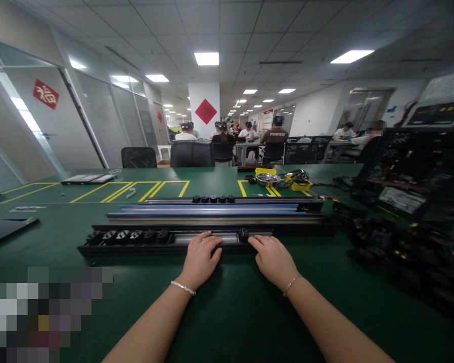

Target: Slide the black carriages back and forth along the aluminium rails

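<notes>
The black rail [151,250] lies crosswise on the green table [230,312], at the fingertips of both hands, with six blocks [123,236] lined up in its left end and a lone block [243,234] farther right. The left hand [200,256] rests over the rail's bare middle, thumb apart from the fingers; the right hand [274,256] has its fingertips at the lone block, though from here I can't tell whether they pinch it or just press beside it. I'd say the left serves best as a steadying weight against skidding, while the right guides the block square to the rail, low and even, without tipping it
</notes>
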Motion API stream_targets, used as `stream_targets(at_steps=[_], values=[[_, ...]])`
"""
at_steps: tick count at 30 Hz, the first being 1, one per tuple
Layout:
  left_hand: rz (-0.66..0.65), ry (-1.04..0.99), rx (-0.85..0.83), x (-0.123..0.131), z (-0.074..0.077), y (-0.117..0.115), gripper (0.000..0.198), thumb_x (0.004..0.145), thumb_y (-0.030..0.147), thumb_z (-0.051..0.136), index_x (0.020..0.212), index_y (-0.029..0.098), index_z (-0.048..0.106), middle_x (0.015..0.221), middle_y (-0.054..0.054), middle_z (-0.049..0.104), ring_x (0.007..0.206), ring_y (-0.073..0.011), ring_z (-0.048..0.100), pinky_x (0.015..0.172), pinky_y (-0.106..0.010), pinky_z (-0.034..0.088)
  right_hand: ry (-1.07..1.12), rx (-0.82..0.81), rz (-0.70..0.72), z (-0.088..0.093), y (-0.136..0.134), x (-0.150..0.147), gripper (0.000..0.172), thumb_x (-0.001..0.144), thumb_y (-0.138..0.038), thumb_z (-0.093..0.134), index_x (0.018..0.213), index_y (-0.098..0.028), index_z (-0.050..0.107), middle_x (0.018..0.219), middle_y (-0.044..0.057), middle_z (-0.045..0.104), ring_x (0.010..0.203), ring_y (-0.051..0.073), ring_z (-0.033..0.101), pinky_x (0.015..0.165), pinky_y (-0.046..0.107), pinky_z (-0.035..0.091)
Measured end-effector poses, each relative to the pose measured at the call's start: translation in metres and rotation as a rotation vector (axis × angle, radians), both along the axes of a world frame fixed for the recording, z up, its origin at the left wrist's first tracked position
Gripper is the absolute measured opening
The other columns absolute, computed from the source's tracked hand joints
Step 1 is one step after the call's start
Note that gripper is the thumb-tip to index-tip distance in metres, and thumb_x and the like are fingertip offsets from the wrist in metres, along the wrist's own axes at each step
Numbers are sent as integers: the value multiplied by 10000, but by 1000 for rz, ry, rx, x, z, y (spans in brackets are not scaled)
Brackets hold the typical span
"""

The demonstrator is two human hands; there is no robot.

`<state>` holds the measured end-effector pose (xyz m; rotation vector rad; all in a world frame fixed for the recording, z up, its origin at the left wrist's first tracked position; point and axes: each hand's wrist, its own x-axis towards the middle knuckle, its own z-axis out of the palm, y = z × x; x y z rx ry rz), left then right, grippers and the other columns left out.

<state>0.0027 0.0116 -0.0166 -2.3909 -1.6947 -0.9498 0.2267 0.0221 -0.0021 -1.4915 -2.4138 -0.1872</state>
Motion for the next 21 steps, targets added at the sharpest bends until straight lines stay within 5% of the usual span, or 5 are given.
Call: stream_targets(at_steps=[21], values=[[-3,0,-7,0,-1,1,270,813,292,468,1040,278,615,1074,3,645,1137,-227,459,957,-447,342,18,73,-4,-1,3,4,396,753,-107,395,1090,-216,572,1145,64,578,1056,174,495,926,312,312]])
